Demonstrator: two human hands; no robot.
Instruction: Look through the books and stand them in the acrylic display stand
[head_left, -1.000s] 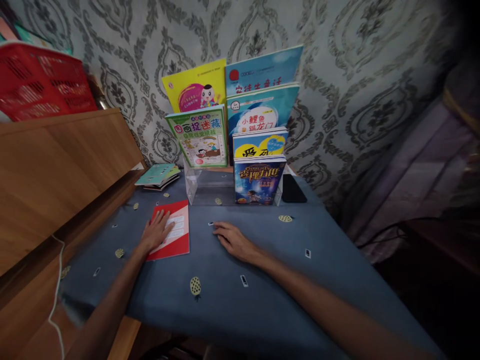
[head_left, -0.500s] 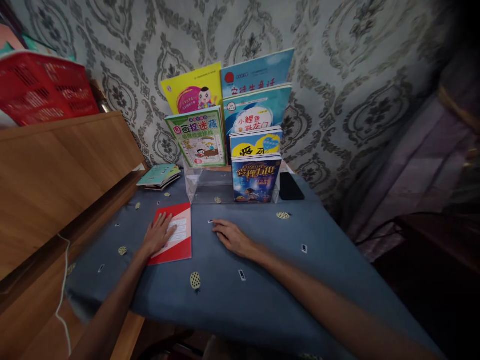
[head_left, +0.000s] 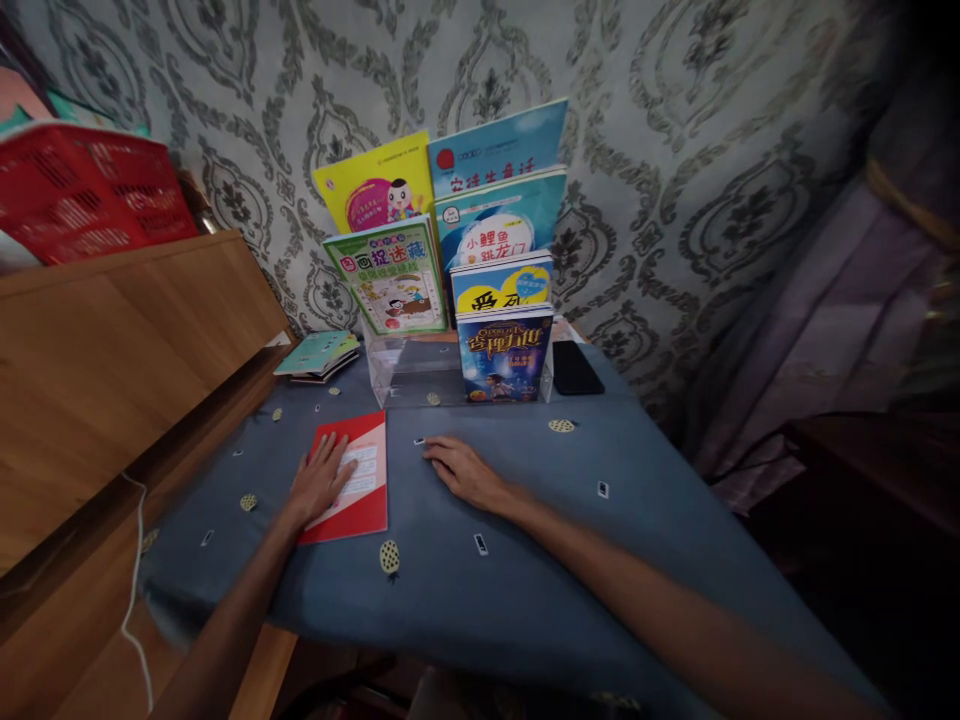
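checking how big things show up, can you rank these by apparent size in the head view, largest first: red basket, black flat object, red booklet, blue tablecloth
1. Blue tablecloth
2. Red basket, cut off at the frame edge
3. Red booklet, partly under the left hand
4. Black flat object

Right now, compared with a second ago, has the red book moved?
Yes: judged against the closest pineapple print on the tablecloth, the red book under the left hand has slid toward the person and slightly right, nearer that print.

Home study corner: patterned wallpaper (head_left: pixel 600 90), curtain (head_left: pixel 817 300), children's books (head_left: pixel 397 275) on display.
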